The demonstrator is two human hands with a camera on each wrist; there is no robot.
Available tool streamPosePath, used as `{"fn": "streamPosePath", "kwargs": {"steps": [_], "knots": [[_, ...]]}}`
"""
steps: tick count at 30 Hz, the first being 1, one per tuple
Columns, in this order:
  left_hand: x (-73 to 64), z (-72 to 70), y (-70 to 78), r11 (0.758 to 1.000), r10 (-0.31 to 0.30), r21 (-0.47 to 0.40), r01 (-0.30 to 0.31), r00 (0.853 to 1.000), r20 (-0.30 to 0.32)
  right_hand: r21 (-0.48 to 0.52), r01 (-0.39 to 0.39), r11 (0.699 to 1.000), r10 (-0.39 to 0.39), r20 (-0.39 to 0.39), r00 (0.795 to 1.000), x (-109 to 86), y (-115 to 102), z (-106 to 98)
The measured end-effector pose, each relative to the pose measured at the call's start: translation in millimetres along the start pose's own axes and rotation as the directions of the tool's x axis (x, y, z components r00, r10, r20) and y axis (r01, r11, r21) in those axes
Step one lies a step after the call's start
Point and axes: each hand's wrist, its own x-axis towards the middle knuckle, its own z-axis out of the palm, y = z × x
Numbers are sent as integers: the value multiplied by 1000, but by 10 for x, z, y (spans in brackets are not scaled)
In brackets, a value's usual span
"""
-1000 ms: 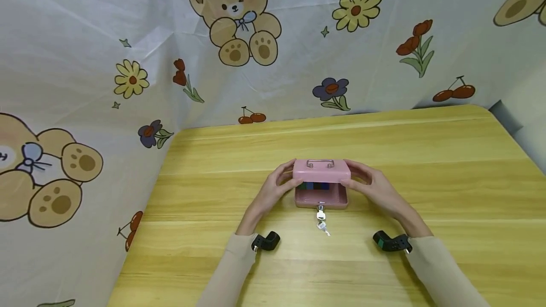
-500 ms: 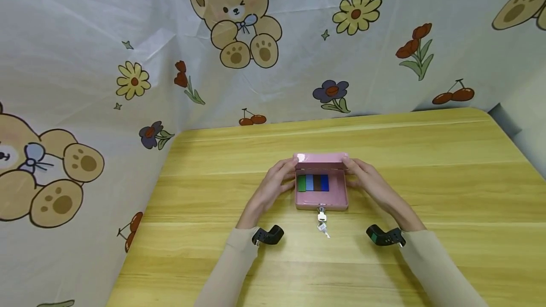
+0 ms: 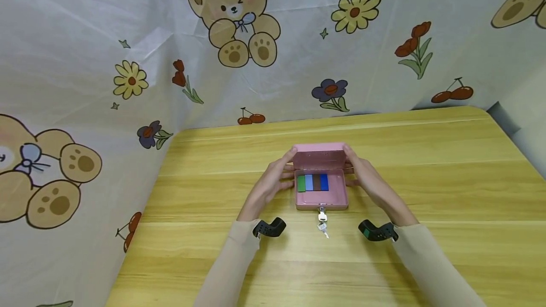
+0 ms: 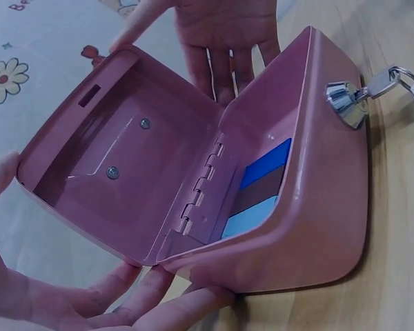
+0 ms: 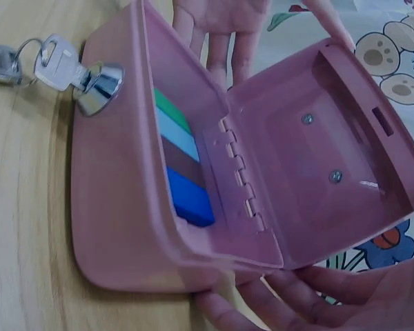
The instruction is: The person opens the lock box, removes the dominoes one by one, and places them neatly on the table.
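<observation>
On the left, the left hand (image 3: 269, 181) rests its thumb at the upper left corner of the raised lid (image 3: 320, 159), its other fingers against the box's left side near the hinge. This grip is spread, the fingers not curled tight.

In the centre, on the wood-grain tabletop (image 3: 179, 231), sits a pink cash box (image 3: 337, 191), and its lid has just swung up. A second ago the lid sloped low over the rear half and hid most of what is inside; now it is tipped back, its inner face showing, and the whole floor of the box is in view. I judge the box to be nearly or fully open.

On the right, the right hand (image 3: 368, 181) mirrors the left: thumb at the lid's upper right corner, remaining fingers beside the box's right side, this grip also spread.

The box is glossy, rectangular and round-cornered. Against its back wall, four blocks lie side by side: a green block (image 3: 301, 184), a light blue block (image 3: 309, 183), a brown block (image 3: 316, 183) and a dark blue block (image 3: 324, 182). Two round metal fastener heads dot the lid's inner face, which has a slot near its front edge. A silver lock (image 4: 346, 103) juts from the front wall; one key (image 5: 58, 63) is in it, and a second key (image 5: 1, 63) hangs from the ring.
</observation>
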Motion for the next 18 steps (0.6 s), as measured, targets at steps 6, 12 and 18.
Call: {"fn": "streamPosePath", "kwargs": {"steps": [6,12,18], "knots": [[16,-14,16,1000,-15,3,15,1000,-3,3,-24,1000,24,-10,1000,23,-24,28],[15,-14,19,1000,-15,-3,15,1000,3,2,-22,1000,22,-14,1000,13,-30,38],[8,-19,-33,999,33,33,-35,998,57,17,-21,1000,22,-29,999,-15,-9,35]]}}
